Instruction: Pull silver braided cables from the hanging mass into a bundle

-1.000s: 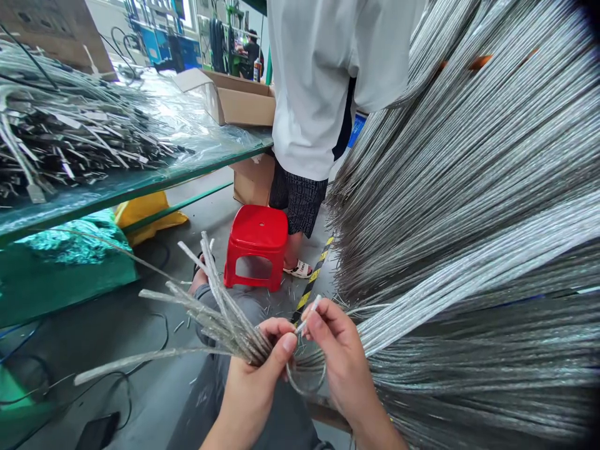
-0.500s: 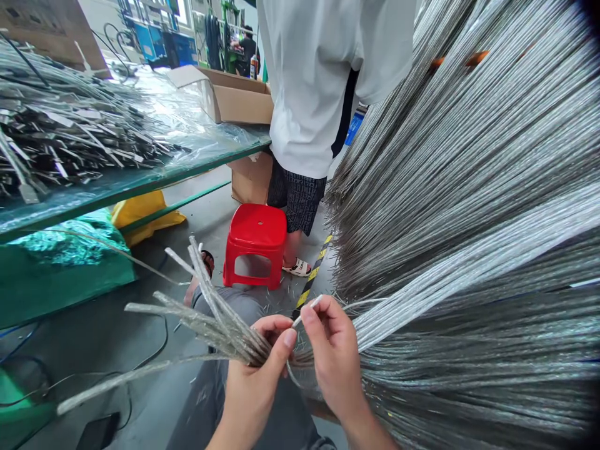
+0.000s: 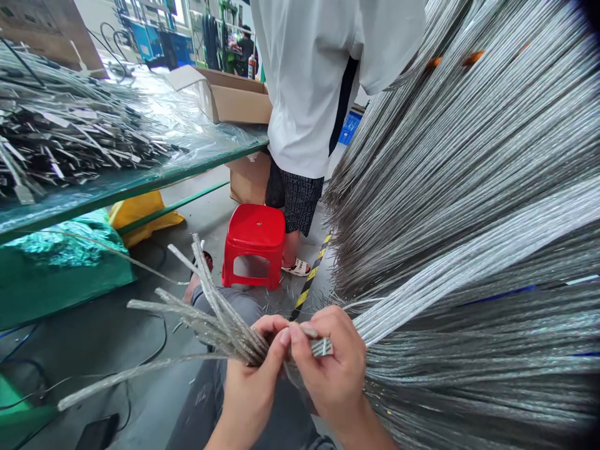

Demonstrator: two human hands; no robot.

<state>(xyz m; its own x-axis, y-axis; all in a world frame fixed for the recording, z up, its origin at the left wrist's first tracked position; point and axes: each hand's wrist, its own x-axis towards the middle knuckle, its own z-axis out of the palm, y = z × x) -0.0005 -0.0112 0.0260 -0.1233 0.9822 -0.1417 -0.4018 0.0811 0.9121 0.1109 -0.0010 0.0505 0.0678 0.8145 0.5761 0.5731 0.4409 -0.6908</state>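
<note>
Your left hand (image 3: pixel 255 369): clamped round a fanned bunch of silver strips (image 3: pixel 206 312). Your right hand (image 3: pixel 330 369): pinching one strip end (image 3: pixel 322 347) beside the large silver bundle (image 3: pixel 469 219).

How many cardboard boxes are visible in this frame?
3. An open box sits on the green table's far end; a second stands on the floor under that end, partly hidden by a standing person; a third shows at the top-left corner. Others may be hidden.
</note>
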